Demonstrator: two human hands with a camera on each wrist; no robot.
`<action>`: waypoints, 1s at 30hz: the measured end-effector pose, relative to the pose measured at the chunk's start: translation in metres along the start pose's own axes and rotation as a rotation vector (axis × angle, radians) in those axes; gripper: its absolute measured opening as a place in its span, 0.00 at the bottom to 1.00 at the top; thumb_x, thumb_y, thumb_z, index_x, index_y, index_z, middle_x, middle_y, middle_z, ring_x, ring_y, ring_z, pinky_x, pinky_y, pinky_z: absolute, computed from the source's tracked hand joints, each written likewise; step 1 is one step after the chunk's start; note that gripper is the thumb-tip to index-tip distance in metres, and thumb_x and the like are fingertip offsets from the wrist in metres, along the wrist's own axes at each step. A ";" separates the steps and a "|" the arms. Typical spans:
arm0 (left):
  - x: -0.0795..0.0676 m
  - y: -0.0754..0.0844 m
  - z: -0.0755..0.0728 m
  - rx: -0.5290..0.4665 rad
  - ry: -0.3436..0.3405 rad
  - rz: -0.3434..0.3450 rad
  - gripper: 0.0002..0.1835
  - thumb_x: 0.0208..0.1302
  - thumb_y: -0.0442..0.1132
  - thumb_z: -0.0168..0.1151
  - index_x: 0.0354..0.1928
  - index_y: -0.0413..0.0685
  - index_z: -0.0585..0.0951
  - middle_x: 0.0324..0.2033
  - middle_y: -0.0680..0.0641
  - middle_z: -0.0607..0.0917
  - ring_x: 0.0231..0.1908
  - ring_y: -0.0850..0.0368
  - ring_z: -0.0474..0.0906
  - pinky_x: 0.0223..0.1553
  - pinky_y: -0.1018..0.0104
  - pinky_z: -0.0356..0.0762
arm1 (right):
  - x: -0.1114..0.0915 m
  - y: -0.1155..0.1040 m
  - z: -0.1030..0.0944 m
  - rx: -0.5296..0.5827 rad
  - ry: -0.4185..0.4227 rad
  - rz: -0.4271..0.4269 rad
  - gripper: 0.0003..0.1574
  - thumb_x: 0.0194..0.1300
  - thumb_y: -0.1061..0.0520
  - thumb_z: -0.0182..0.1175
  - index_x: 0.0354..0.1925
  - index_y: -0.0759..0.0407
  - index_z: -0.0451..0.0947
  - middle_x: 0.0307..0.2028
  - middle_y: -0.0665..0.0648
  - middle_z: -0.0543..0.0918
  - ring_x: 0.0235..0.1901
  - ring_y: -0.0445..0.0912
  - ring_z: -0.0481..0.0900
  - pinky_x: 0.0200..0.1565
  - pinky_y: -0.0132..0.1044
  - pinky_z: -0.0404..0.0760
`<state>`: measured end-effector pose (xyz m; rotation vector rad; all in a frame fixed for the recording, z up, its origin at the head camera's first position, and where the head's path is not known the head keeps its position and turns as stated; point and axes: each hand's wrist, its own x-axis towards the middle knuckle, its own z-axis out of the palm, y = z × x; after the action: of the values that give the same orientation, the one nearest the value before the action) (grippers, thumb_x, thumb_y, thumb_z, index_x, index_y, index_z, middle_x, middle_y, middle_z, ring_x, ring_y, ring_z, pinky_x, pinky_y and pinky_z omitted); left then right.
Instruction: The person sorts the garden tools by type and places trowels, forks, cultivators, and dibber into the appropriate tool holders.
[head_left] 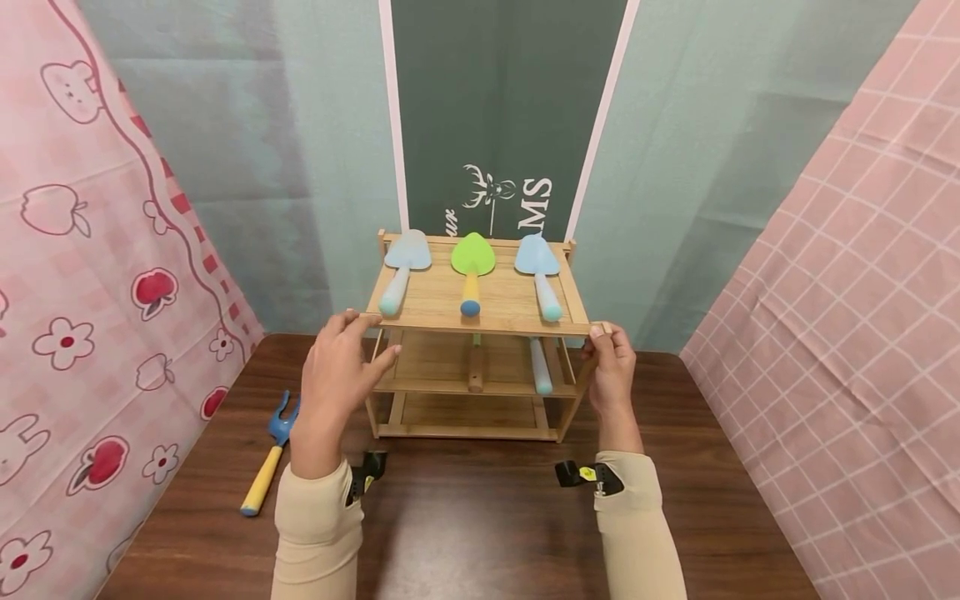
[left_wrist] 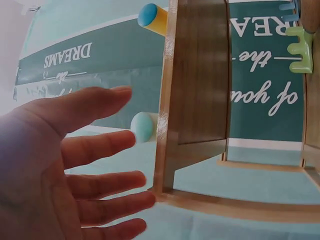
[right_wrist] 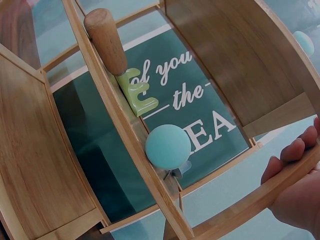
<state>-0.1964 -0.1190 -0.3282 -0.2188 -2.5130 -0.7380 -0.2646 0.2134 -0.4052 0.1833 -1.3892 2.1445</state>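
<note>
A three-tier wooden rack point(head_left: 435, 292) stands at the back of the table. On its top shelf lie a greyish trowel point(head_left: 408, 252), a green trowel point(head_left: 472, 254) with a yellow handle, and a light blue trowel point(head_left: 537, 254). The middle shelf holds a green hand rake point(right_wrist: 140, 102) with a wooden handle, beside a tool with a pale handle and teal end point(right_wrist: 168, 146); its head is mostly hidden. My left hand point(head_left: 333, 375), fingers spread and nearly straight, is at the rack's left front corner. The right hand point(head_left: 613, 375) grips the right front corner between thumb and fingers.
A blue hand fork point(head_left: 281, 425) with a yellow handle lies on the brown table point(head_left: 465, 533), left of my left forearm. Pink patterned cloth point(head_left: 75, 292) hangs on the left, pink checked cloth point(head_left: 840, 292) on the right. Behind the rack is a green curtain point(head_left: 510, 100).
</note>
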 end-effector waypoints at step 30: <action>-0.053 -0.033 0.008 0.093 -0.085 -0.071 0.24 0.52 0.43 0.71 0.49 0.35 0.79 0.52 0.27 0.72 0.47 0.29 0.69 0.42 0.37 0.67 | 0.000 0.000 0.000 0.023 0.003 0.014 0.06 0.63 0.66 0.55 0.31 0.57 0.76 0.21 0.54 0.71 0.24 0.42 0.69 0.28 0.30 0.70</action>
<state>-0.1643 -0.1429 -0.3764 -0.1316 -2.6410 -0.6494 -0.2647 0.2134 -0.4047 0.1793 -1.3688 2.1718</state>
